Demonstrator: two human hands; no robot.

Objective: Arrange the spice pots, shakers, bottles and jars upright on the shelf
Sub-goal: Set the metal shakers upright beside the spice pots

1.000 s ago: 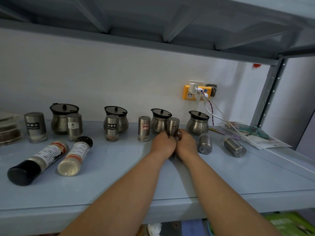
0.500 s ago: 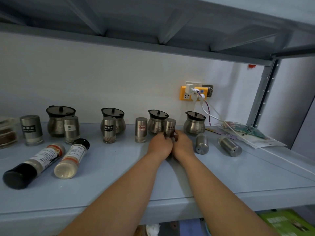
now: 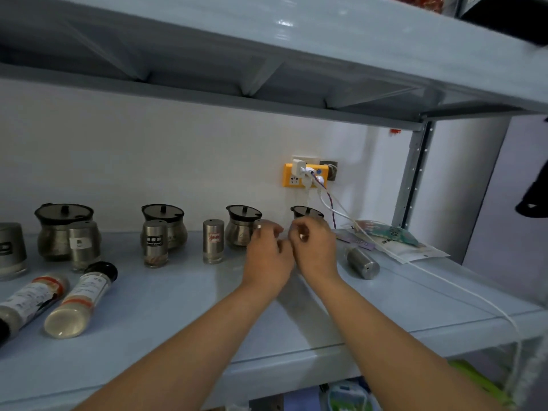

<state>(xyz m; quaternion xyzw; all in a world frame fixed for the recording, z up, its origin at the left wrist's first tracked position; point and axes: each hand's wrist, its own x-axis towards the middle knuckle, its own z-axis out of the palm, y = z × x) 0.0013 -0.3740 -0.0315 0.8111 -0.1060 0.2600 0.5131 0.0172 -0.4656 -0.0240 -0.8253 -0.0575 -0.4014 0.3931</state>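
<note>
Both hands are in the middle of the frame, above the back part of the shelf (image 3: 178,327). The left hand (image 3: 268,253) has its fingers curled, and the top of a small steel shaker (image 3: 258,224) shows just behind them. Because of the blur I cannot tell if the fingers hold it. The right hand (image 3: 315,250), just beside the left one, also has curled fingers with a small shiny spot between them; I cannot tell if it grips anything.

Along the wall, round steel pots with dark lids stand upright in a row, from the leftmost pot (image 3: 63,229) to the rightmost pot (image 3: 307,213), which the right hand partly hides. In front of them a black-label shaker (image 3: 155,243) and a red-label shaker (image 3: 213,241) stand upright.

At the lower left of the frame a black-cap bottle (image 3: 80,301) and a second bottle (image 3: 28,301) lie on their sides. To the right of the hands a lying shaker (image 3: 361,262) rests on its side, near some flat packets (image 3: 394,241). A yellow socket (image 3: 305,176) is on the wall, and a white cable (image 3: 444,280) runs from it across the shelf.
</note>
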